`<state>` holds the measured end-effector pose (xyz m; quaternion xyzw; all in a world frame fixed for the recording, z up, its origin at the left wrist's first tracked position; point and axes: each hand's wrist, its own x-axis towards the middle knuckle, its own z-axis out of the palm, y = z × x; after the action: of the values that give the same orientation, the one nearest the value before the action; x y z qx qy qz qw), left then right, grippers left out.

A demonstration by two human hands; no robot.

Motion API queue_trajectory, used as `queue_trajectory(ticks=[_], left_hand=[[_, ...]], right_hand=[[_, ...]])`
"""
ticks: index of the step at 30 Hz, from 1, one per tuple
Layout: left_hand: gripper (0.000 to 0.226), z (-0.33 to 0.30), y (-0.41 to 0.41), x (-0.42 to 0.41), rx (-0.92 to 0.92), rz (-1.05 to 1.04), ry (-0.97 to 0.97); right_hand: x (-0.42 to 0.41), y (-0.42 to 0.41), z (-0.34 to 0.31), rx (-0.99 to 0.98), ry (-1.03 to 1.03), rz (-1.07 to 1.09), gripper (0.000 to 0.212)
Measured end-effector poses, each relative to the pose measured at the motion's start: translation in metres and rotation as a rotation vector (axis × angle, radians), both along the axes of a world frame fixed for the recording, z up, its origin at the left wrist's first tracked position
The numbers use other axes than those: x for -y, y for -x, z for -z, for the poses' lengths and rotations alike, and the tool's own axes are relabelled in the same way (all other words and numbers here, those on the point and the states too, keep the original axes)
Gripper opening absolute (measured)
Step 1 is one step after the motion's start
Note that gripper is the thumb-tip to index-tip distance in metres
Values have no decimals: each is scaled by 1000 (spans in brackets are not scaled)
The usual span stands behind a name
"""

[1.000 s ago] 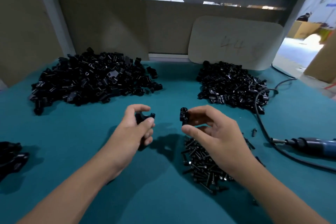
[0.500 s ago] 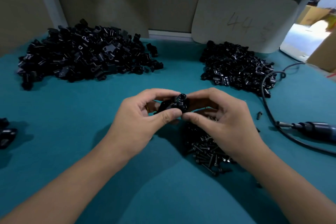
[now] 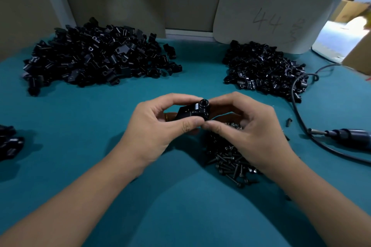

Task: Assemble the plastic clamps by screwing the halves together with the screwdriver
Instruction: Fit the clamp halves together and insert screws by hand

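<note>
Over a teal counter (image 3: 84,118), my left hand (image 3: 160,128) and right hand (image 3: 247,132) meet at centre, both gripping one black plastic clamp (image 3: 193,111) held in the air above the surface. The left thumb and forefinger pinch its left half; the right thumb and forefinger close on the right half, whose round collar with a hole points up and toward the back. The two thumb tips touch just beneath the part. I cannot tell whether the halves are fully seated against each other.

Under my right hand, partly hidden by it, lies a heap of dark screws (image 3: 230,162) on the counter. A single stray screw (image 3: 288,122) lies apart to the right of that hand. Further right, the electric screwdriver (image 3: 345,135) rests on its side, bit pointing left, untouched, its black cable (image 3: 297,106) curling back past the right-hand pile.

At the back left sits a large pile of black clamp halves (image 3: 96,58); at the back right, a smaller pile of black parts (image 3: 263,68). A few black pieces (image 3: 9,140) lie at the left edge of the view. A pale board (image 3: 271,16) marked "44" in handwriting leans against the wall behind the right-hand pile.
</note>
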<state>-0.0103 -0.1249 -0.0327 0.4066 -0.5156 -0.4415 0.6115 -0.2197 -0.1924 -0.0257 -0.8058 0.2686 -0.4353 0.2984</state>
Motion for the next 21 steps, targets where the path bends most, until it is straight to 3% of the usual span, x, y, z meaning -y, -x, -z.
queue_trajectory(ticks=[10, 21], left_hand=[[36, 0, 0, 2, -123, 35, -47], [31, 2, -9, 9, -380, -77, -119]], right_hand=[[-2, 0, -6, -127, 166, 74, 33], [11, 36, -32, -539, 132, 109, 12]])
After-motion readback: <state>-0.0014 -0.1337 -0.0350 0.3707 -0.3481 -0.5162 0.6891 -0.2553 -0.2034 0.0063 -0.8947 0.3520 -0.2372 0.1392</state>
